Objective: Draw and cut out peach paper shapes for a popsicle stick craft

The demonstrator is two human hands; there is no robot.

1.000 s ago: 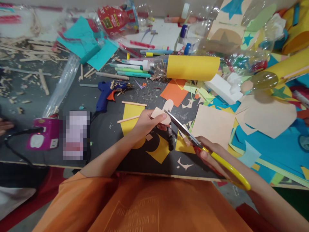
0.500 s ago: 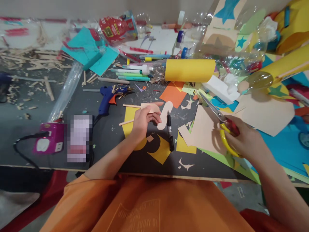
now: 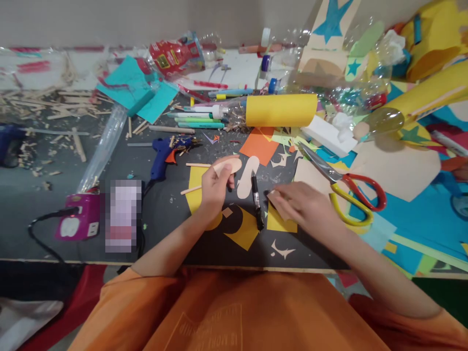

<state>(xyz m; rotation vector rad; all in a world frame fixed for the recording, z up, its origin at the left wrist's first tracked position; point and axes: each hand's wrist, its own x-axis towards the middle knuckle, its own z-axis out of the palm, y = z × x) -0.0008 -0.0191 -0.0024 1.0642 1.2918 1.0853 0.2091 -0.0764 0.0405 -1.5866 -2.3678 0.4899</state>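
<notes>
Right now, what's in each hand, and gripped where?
Left hand: a cream paper piece, pinched at its near-left part, thumb on top. Right hand: at the edge of a paper scrap; can't tell if gripped.

The head camera looks down and forward across the table [image 3: 164, 209].

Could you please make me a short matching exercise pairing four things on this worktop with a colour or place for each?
1. scissors
2. pen
3. glue gun
4. oval paper piece

A. held in the left hand
B. blue with some orange
C. red, yellow and silver
D. mostly black, lying between left hand and right hand

Pairs: 1-C, 2-D, 3-B, 4-A
</notes>
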